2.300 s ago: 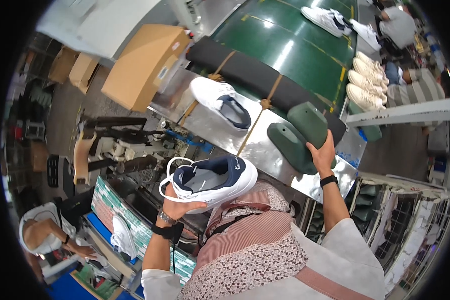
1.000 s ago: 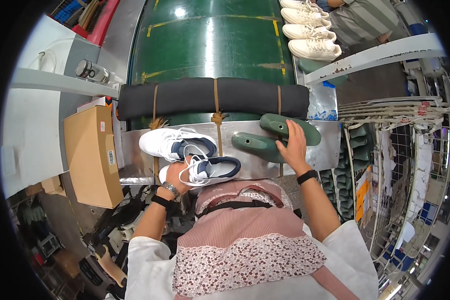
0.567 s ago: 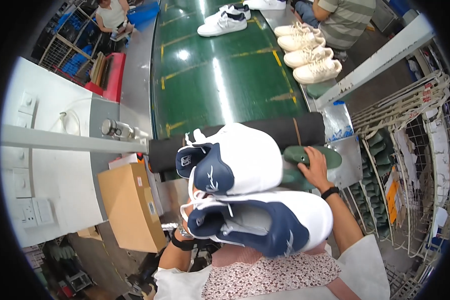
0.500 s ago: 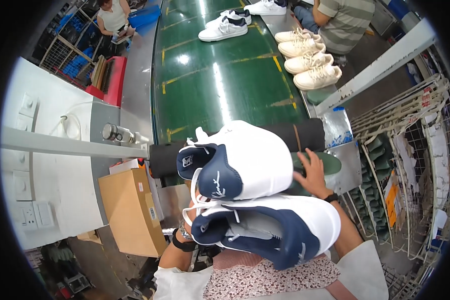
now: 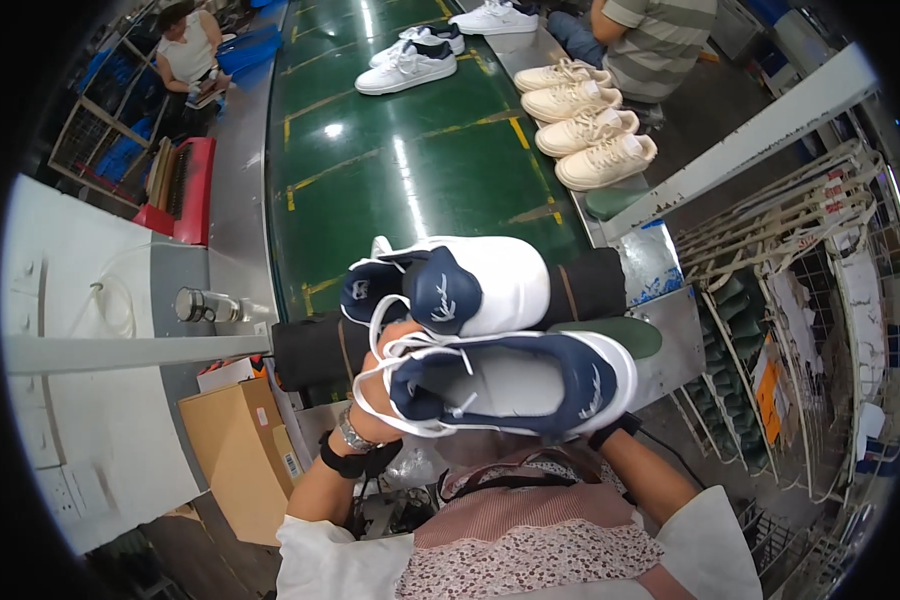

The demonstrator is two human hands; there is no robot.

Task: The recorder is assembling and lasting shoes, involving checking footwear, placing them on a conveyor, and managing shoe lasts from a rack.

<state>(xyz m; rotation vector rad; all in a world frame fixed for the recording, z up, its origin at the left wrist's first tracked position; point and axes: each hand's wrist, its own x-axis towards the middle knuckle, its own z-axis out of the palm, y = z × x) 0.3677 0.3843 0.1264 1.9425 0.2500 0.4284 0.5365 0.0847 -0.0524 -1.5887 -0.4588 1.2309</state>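
Two white low sneakers with navy collars and laces hang together over the near end of the conveyor. My left hand [image 5: 372, 395] is closed on their front ends, with loose white laces looped over it. The far sneaker [image 5: 515, 285] points its navy heel patch, with pale script, toward me. Closer to me, the other sneaker [image 5: 615, 378] is tilted so that its opening and pale insole show. My right forearm [image 5: 655, 478] reaches up to this sneaker's heel end; the right hand's fingers are hidden behind and below the shoe.
A green conveyor belt [image 5: 355, 205] with yellow marks runs away from me, carrying white sneakers [image 5: 407, 68]. Cream sneakers [image 5: 605, 160] line its right edge, near a seated person in stripes [image 5: 660, 45]. A cardboard box [image 5: 232, 455] stands at left, a wire rack [image 5: 770, 330] at right.
My right hand has come from the green pad beside the roller to behind the near sneaker. That sneaker has turned, showing more of its insole. The view has shifted slightly.
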